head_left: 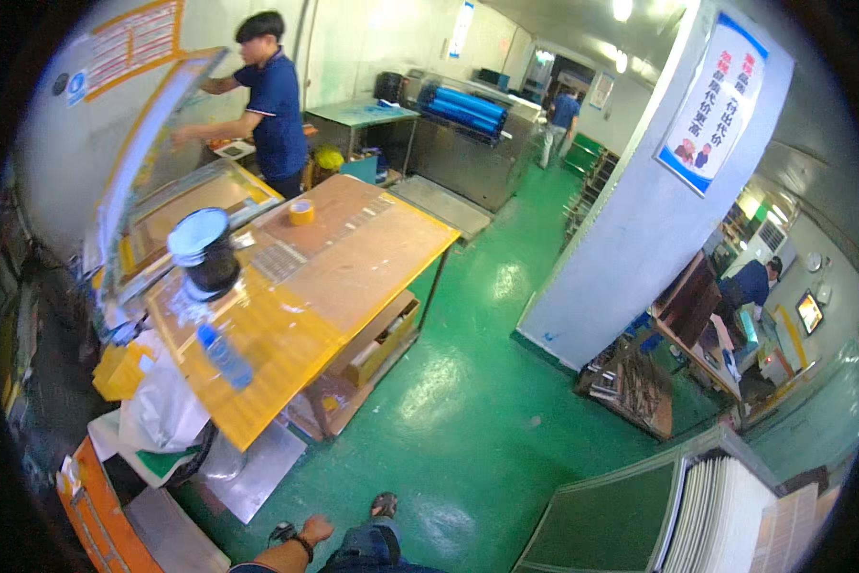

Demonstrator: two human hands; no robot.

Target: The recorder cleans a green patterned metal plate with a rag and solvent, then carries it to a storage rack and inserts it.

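Note:
My left hand [317, 528] hangs low beside my legs, its fingers curled in with nothing seen in them. A dark band [302, 546] circles that wrist. My right hand is out of view. Ahead on the left stands a work table [353, 250] with an orange-yellow top, well beyond my hand's touch. On it are a dark bucket [212, 270] with a pale blue rim, a clear plastic bottle [225, 358] with a blue cap, and a roll of yellow tape [301, 212]. A co-worker [279, 115] in a dark blue shirt reaches toward a raised framed screen [148, 143].
A white pillar [621, 220] rises to the right of the green floor [429, 382]. Stacked panels in a rack [621, 516] stand at lower right. White bags [167, 401] lie near left. A machine with blue rollers [463, 110] and another person [560, 119] are farther back.

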